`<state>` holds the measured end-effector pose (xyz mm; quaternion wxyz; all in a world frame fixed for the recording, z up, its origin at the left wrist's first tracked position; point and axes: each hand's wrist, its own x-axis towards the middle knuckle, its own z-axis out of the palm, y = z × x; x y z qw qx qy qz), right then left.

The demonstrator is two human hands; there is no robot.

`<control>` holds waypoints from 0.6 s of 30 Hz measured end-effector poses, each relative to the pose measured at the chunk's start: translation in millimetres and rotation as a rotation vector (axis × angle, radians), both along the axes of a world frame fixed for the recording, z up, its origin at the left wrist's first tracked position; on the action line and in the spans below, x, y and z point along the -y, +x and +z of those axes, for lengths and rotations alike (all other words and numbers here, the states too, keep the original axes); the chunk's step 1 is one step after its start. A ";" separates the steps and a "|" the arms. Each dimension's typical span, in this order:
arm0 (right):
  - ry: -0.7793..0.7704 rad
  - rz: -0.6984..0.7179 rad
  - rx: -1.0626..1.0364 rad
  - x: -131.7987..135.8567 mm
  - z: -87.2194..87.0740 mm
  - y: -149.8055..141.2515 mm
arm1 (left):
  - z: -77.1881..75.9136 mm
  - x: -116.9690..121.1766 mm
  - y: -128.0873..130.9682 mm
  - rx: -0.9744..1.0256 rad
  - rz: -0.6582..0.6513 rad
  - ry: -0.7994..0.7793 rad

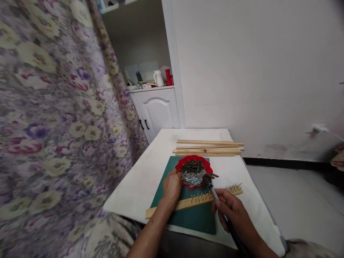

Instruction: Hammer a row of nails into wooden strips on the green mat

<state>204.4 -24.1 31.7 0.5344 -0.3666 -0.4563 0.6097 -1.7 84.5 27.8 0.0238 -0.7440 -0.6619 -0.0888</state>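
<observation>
A red scalloped dish (178, 164) full of loose nails (192, 172) stands on a green mat (166, 175). My left hand (172, 184) is at the dish's left rim with its fingers curled together; what they hold, if anything, is hidden. In my right hand (231, 207) is a hammer (215, 193), gripped by its handle, its dark head over the dish's lower right edge. A wooden strip (185, 204) lies slantwise across the mat, passing below both hands. Rows of nails (202, 196) stand up from its middle and right end; its left end shows small holes.
Several more wooden strips (208, 151) lie side by side behind the dish on the white-covered table (134, 190). A floral curtain (67, 125) hangs at the left. Behind stands a white cabinet (158, 107), its shelf holding a white jug (158, 78) and a red object (168, 77).
</observation>
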 end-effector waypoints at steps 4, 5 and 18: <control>0.005 0.000 0.009 -0.8 -1.5 -0.7 | 6.5 14.1 -4.3 -0.029 0.002 0.019; 0.008 -0.005 0.011 -1.3 -2.5 -1.2 | 8.5 19.3 -5.8 -0.010 -0.009 0.037; 0.020 -0.120 -0.021 -5.6 -16.0 -12.3 | 28.4 87.1 20.5 0.894 -0.365 -0.058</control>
